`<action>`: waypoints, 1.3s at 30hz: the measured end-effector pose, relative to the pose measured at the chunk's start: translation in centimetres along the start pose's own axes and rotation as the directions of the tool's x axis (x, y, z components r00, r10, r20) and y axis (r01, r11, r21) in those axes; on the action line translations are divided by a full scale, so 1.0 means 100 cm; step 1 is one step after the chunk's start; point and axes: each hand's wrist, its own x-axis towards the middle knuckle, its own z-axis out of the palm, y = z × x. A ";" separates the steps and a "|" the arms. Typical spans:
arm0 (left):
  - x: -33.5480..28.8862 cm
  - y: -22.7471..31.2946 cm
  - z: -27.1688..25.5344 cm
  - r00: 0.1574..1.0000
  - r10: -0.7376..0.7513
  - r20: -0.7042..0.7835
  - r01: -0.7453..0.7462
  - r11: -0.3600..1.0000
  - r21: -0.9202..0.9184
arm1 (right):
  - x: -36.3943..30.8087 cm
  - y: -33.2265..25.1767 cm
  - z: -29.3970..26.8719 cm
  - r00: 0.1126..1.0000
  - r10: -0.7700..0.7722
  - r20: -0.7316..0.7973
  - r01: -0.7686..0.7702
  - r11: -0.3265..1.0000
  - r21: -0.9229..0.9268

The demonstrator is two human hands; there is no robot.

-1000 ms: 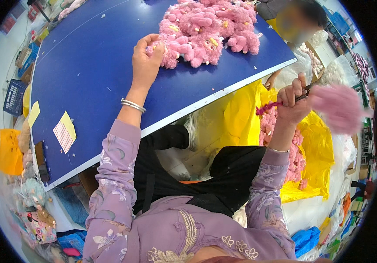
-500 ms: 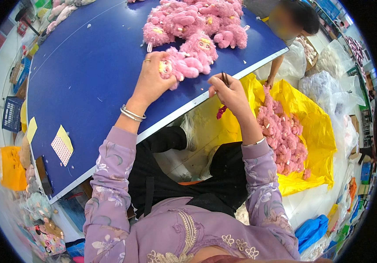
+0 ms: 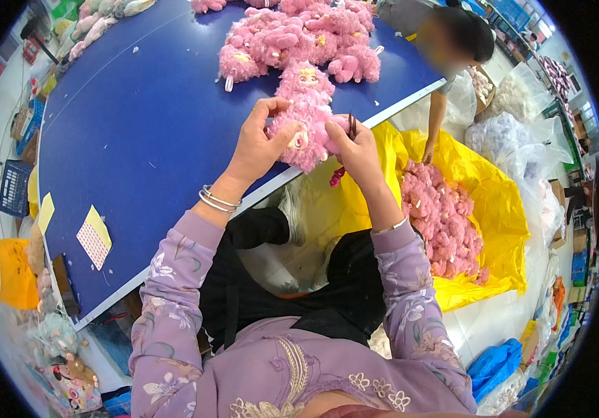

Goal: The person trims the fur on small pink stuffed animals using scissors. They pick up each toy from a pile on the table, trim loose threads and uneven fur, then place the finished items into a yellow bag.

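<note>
We've got a pink toy [image 3: 304, 157] at the near edge of the blue table [image 3: 139, 132], face showing. Left hand [image 3: 261, 143]: grip narrow, holding the toy's left side. Right hand [image 3: 359, 155]: grip wrapped round a dark tool [image 3: 352, 125], thumb against the toy's right side. Second toy [image 3: 305, 81] lies just beyond ours; pink pile [image 3: 292, 40] behind that. To our right, a co-worker's hand [image 3: 428, 152] is at the pink plush [image 3: 442, 216] in a yellow bag [image 3: 505, 209].
</note>
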 end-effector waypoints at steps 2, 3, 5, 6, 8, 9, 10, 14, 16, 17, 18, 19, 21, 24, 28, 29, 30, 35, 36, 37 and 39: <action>0.002 -0.010 -0.004 0.992 -0.127 0.024 0.129 0.980 -0.150 | 0.000 0.000 -0.005 0.999 -0.050 0.006 0.051 0.996 -0.074; 0.002 -0.010 -0.004 0.995 -0.078 -0.069 0.071 0.992 -0.107 | 0.002 -0.004 -0.009 0.990 -0.135 0.032 0.138 0.980 -0.145; 0.005 -0.010 -0.011 0.978 -0.187 -0.089 0.172 0.972 -0.158 | -0.006 -0.026 -0.023 0.990 -0.143 0.008 0.142 0.987 0.072; 0.005 -0.010 -0.012 0.966 -0.243 -0.092 0.223 0.956 -0.191 | -0.010 -0.035 -0.033 0.995 -0.091 -0.041 0.099 0.945 0.311; 0.004 -0.014 -0.007 0.960 -0.273 -0.067 0.247 0.933 -0.261 | 0.000 0.000 -0.060 0.968 -0.120 0.220 0.017 0.907 0.422; 0.004 -0.011 -0.005 0.961 -0.272 -0.059 0.248 0.934 -0.257 | 0.005 0.007 -0.064 0.929 -0.133 0.347 -0.045 0.886 0.461; 0.005 -0.010 -0.003 0.961 -0.270 -0.051 0.250 0.935 -0.253 | 0.008 0.020 -0.055 0.973 -0.144 0.180 0.150 0.988 -0.024; 0.002 -0.015 -0.011 0.973 -0.224 -0.053 0.207 0.953 -0.219 | -0.006 -0.024 -0.031 1.000 0.004 -0.014 -0.002 0.988 0.157; 0.003 -0.012 -0.009 0.974 -0.222 -0.052 0.203 0.949 -0.239 | 0.000 -0.008 -0.030 0.966 -0.250 0.070 0.259 0.934 -0.246; 0.003 -0.013 -0.007 0.968 -0.248 -0.029 0.234 0.941 -0.243 | 0.002 -0.002 -0.030 0.923 -0.368 0.109 0.378 0.824 -0.421; 0.003 -0.013 -0.007 0.970 -0.243 0.002 0.235 0.936 -0.260 | 0.005 0.008 -0.031 0.995 -0.043 0.089 0.087 0.802 -0.591; 0.004 -0.012 -0.006 0.971 -0.238 0.033 0.238 0.931 -0.277 | 0.003 0.017 -0.028 0.990 -0.128 0.064 0.142 0.812 -0.567; 0.002 -0.013 -0.009 0.965 -0.248 0.090 0.263 0.903 -0.338 | -0.003 -0.006 -0.012 0.992 -0.125 0.027 0.127 0.941 -0.312; 0.001 -0.001 -0.006 0.959 -0.229 0.165 0.279 0.862 -0.424 | -0.008 -0.011 -0.010 0.991 -0.137 -0.005 0.132 0.966 -0.222; -0.001 -0.002 0.001 0.959 -0.209 0.194 0.264 0.906 -0.332 | -0.005 0.005 -0.010 0.982 -0.189 0.018 0.186 0.932 -0.312; -0.001 -0.002 0.000 0.958 -0.213 0.191 0.261 0.923 -0.281 | -0.005 0.008 -0.010 0.980 -0.198 0.022 0.195 0.930 -0.312; -0.001 -0.003 -0.001 0.958 -0.217 0.189 0.258 0.938 -0.229 | -0.005 0.011 -0.010 0.978 -0.207 0.025 0.204 0.928 -0.312; 0.003 -0.022 -0.008 0.964 -0.265 -0.018 0.257 0.948 -0.188 | 0.003 -0.002 -0.049 0.972 -0.232 -0.045 0.209 0.930 -0.302; 0.006 -0.027 -0.010 0.967 -0.246 -0.071 0.230 0.957 -0.179 | 0.007 -0.007 -0.070 0.970 -0.142 -0.199 0.125 0.988 -0.095; 0.011 -0.031 -0.010 0.966 -0.227 -0.120 0.205 0.963 -0.173 | 0.007 -0.009 -0.081 0.924 -0.099 -0.368 0.236 0.908 0.347; 0.022 -0.030 -0.009 0.972 -0.053 -0.228 0.051 0.999 -0.014 | 0.004 -0.025 -0.116 0.963 -0.263 -0.064 0.239 0.715 0.657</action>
